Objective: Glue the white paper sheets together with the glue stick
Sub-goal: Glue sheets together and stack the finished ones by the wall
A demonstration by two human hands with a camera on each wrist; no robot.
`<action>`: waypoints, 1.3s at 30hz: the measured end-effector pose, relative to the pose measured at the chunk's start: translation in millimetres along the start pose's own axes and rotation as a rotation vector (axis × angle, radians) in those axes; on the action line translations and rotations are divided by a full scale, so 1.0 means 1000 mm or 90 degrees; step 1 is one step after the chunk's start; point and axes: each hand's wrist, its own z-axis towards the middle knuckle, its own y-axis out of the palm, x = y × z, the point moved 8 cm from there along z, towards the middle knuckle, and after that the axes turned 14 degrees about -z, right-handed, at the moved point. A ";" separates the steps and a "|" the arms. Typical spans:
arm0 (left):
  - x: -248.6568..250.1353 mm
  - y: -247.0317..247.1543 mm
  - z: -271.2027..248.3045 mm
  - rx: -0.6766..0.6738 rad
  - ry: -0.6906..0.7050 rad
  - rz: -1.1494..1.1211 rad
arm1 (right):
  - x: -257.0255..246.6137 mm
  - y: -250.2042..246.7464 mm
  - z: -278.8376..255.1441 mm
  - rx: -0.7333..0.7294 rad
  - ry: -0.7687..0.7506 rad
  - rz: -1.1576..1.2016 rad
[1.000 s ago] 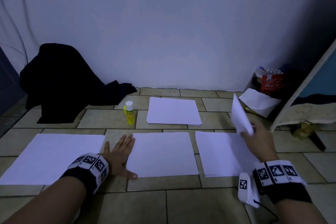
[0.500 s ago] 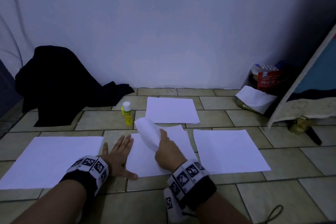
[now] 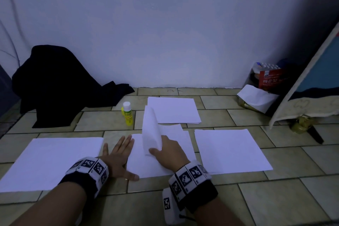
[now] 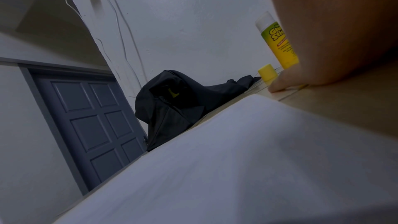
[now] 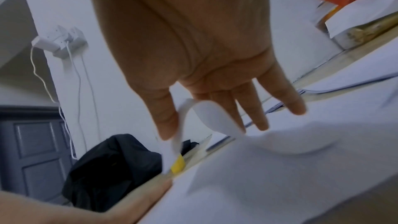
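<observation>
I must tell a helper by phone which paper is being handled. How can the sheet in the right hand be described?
On the tiled floor lie four white paper stacks. Over the middle near stack, beside the flat left hand, the right hand pinches one sheet. Only this sheet curls upward; the others lie flat.

The right hand [image 5: 193, 54] reaches down over a white sheet [image 5: 280, 176], a curled sheet [image 5: 206, 113] held between thumb [image 5: 165, 118] and fingers [image 5: 254, 108]. Beyond lie a black cloth [image 5: 112, 168], a grey door [image 5: 32, 151] and a wall charger [image 5: 58, 42].
</observation>
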 end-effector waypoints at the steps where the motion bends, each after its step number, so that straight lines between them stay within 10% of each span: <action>1: 0.000 0.000 0.001 0.003 0.002 -0.004 | 0.000 0.002 0.003 -0.001 -0.015 -0.004; 39: -0.007 0.001 0.009 -0.004 -0.004 0.009 | 0.006 -0.010 -0.029 0.016 0.109 -0.017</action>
